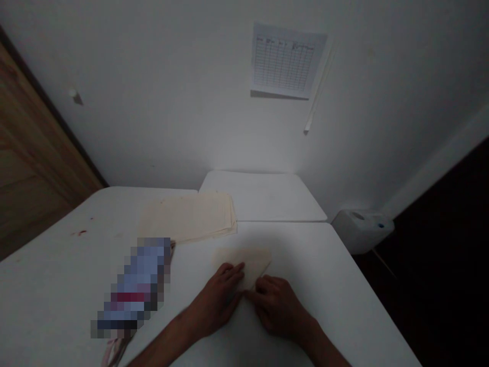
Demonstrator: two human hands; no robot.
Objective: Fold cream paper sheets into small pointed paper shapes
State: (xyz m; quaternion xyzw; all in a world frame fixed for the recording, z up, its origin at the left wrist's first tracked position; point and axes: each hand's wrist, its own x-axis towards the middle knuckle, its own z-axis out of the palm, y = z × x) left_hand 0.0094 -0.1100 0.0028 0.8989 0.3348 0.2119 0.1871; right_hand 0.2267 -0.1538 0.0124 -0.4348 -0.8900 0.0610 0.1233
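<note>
Left hand (219, 298) and right hand (277, 306) laid flat, fingers extended, pressed on near edge of folded cream napkin (244, 262). Napkin positioned just ahead on white table (57, 285), long axis left-right. Napkin stack (189, 216) seen beyond, nearer left hand.

You face a plain white wall (183, 102) with a printed grid sheet (284, 61) stuck to it and a thin white strip (319, 92) hanging just beside that. A wooden door (26, 168) stands to your left. The white table (57, 275) fills the foreground, a second white tabletop (267, 196) butts against the wall, a white container (361, 229) sits beside it, and the floor (451, 265) on your right lies in deep shadow
</note>
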